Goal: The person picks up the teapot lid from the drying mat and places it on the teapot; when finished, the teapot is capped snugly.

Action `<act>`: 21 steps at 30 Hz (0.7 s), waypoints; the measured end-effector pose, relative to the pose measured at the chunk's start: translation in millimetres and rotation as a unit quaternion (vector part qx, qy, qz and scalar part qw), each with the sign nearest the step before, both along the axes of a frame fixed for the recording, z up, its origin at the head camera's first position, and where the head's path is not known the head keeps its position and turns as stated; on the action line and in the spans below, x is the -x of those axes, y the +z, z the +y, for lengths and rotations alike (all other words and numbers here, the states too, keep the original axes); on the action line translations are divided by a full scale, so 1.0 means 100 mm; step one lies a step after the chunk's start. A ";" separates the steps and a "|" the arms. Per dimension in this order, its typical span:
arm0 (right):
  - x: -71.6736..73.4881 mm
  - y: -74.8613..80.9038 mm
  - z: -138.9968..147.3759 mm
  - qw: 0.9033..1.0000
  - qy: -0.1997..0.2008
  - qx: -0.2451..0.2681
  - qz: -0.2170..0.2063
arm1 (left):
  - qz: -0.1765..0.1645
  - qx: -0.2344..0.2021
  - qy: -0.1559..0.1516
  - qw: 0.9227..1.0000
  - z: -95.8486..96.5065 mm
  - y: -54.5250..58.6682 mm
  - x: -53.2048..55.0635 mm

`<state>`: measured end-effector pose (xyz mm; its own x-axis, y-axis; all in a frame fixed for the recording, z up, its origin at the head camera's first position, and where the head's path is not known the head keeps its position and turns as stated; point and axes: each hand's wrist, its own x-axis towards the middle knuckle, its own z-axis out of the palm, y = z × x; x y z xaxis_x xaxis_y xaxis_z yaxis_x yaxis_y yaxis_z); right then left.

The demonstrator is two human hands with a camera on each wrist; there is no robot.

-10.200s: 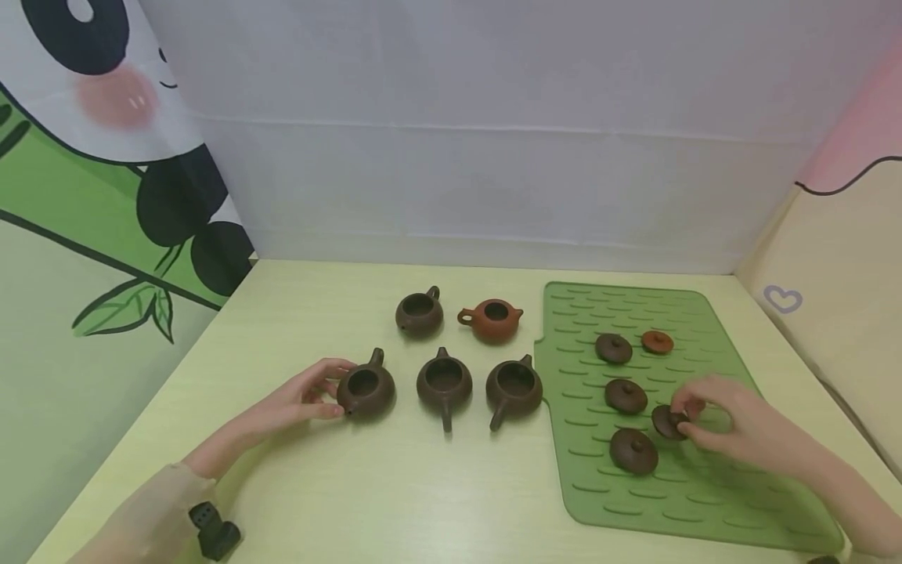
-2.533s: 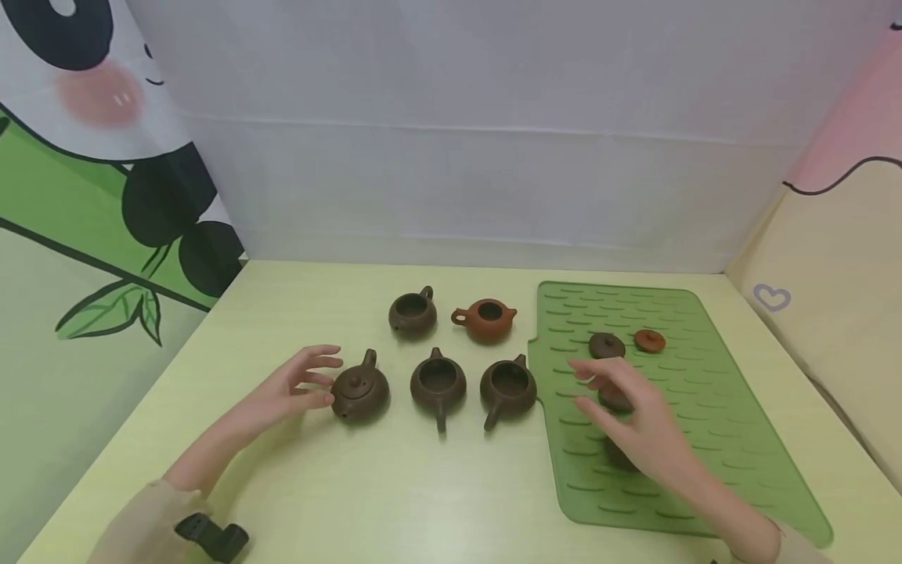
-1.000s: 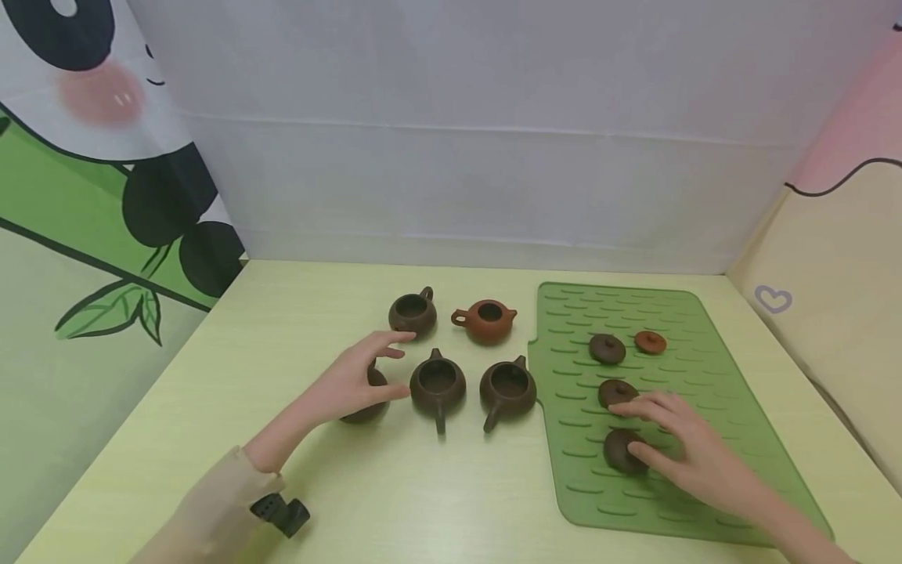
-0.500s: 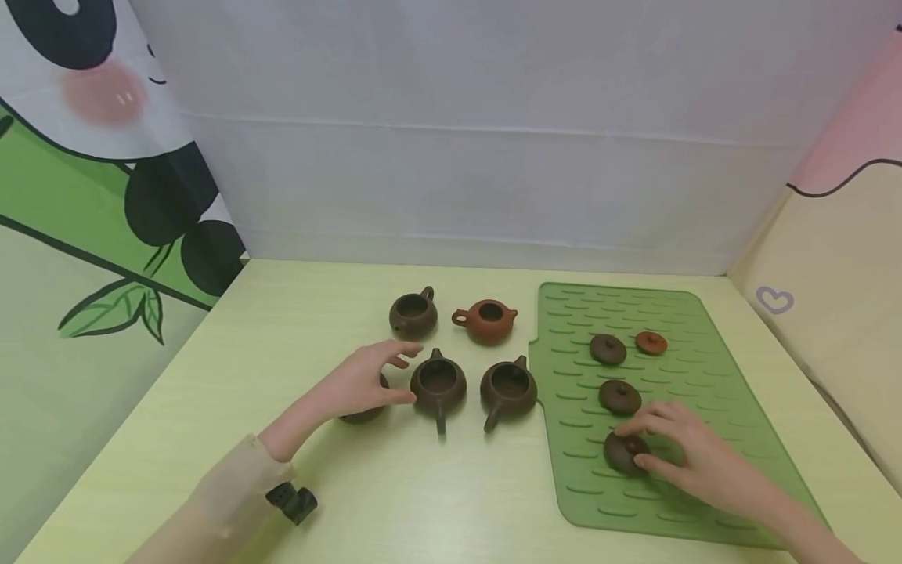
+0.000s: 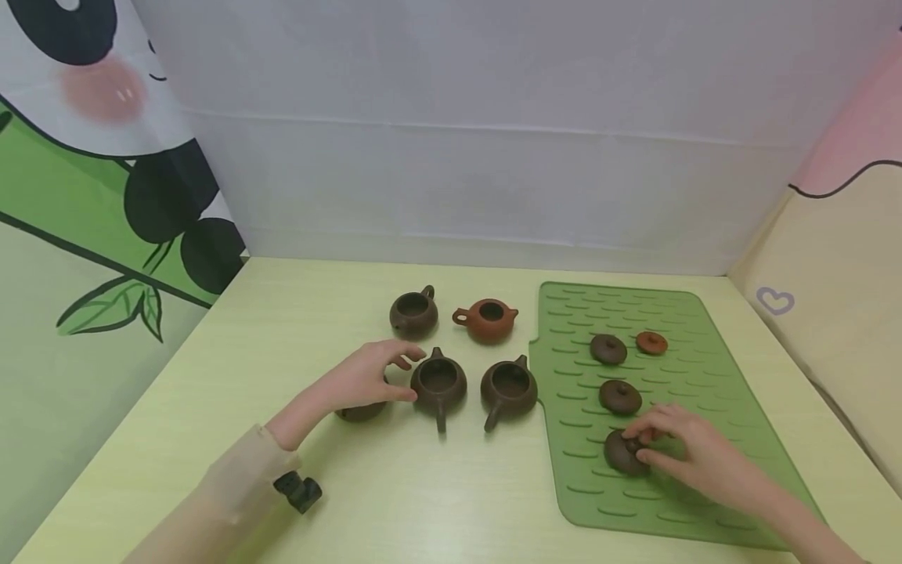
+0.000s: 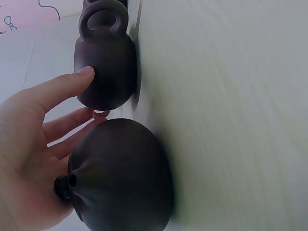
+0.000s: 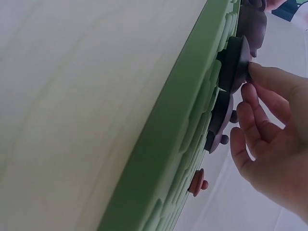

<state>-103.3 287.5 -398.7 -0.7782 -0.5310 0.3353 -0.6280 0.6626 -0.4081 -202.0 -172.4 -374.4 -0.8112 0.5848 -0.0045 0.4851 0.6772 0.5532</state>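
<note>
In the head view my right hand (image 5: 694, 462) pinches the knob of a dark brown teapot lid (image 5: 620, 454), the nearest one on the green mat (image 5: 585, 501). The right wrist view shows thumb and fingertips at that lid (image 7: 234, 65), which stays on or just at the mat. My left hand (image 5: 359, 380) reaches over a lidded teapot (image 5: 361, 412), partly hidden beneath it. Its thumb touches the side of an open-topped dark teapot (image 5: 438, 384), and the other fingers stretch loosely toward that pot's far side. In the left wrist view the lidded teapot (image 6: 122, 173) is close below the hand.
Another dark lidless teapot (image 5: 509, 389) stands to the right, beside the mat. Behind are a dark teapot (image 5: 414, 315) and a reddish teapot (image 5: 493, 323). Two dark lids (image 5: 620, 397) and a small reddish lid (image 5: 651, 343) lie on the mat. A white cloth backs the table.
Since the first frame one lid has gone onto the leftmost teapot. My left hand has shifted right to the middle pot; my right hand has closed on the nearest lid's knob.
</note>
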 end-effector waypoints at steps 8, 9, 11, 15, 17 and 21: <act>0.03 0.01 0.03 0.999 0.021 0.015 -0.024 | 0.005 -0.002 -0.010 1.000 0.00 -0.03 0.02; 0.03 0.01 0.03 0.999 0.024 0.016 -0.027 | 0.004 -0.001 -0.009 1.000 -0.01 -0.03 0.02; 0.04 0.01 0.04 0.999 0.029 0.019 -0.032 | 0.004 -0.001 -0.008 1.000 -0.01 -0.04 0.03; 0.05 0.02 0.05 0.998 0.037 0.022 -0.039 | 0.003 -0.005 -0.006 1.000 -0.01 -0.05 0.03; 0.06 0.02 0.04 0.998 0.038 0.022 -0.040 | 0.002 -0.006 -0.006 1.000 -0.01 -0.05 0.04; 0.07 0.04 0.02 0.998 0.039 0.028 -0.051 | 0.003 -0.003 -0.006 1.000 -0.01 -0.05 0.03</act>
